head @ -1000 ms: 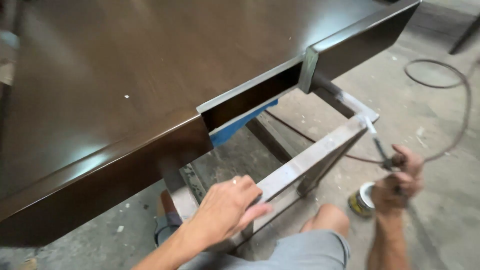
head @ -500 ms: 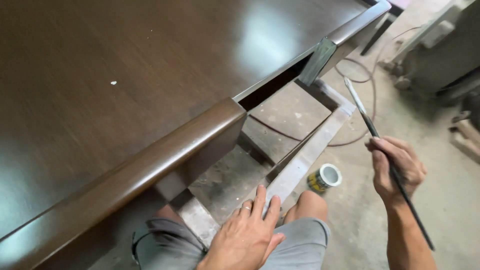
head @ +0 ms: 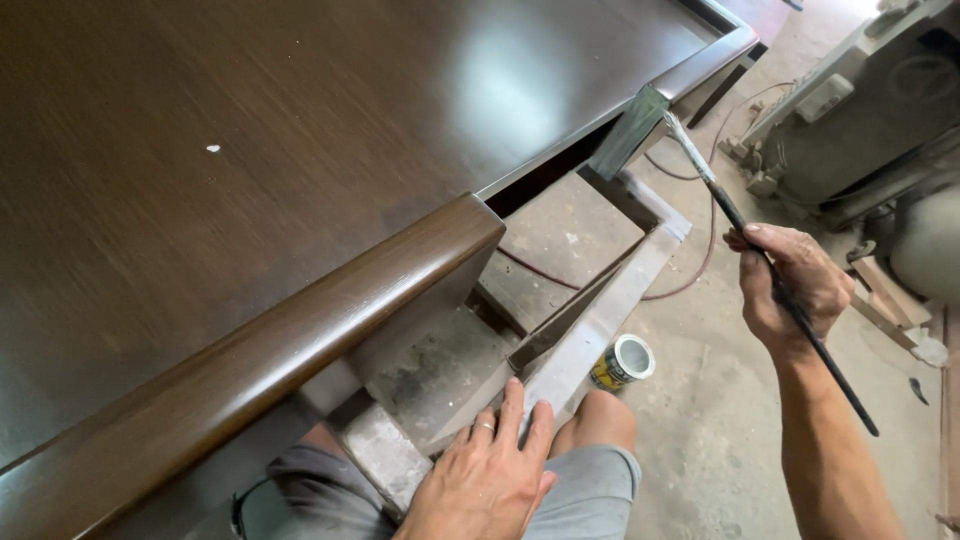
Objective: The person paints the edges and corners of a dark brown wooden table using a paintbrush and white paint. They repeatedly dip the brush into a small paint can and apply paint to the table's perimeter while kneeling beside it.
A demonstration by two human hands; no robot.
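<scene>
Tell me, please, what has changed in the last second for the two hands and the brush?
The right hand rose from low beside the small can and carried the long brush up; its tip now meets the grey cut edge of the dark tabletop. The left hand slid down the metal frame and lies flat. The can stayed on the floor.

One brush (head: 770,275), one paint can (head: 622,362), one dark tabletop (head: 250,150), two hands: left (head: 490,480), right (head: 790,285).

place: workshop | signs: dusty concrete floor (head: 720,420) | machine (head: 850,110) | paint tin (head: 622,361) | hose (head: 700,270) | unfinished tabletop (head: 250,130) on metal frame (head: 590,330)
</scene>
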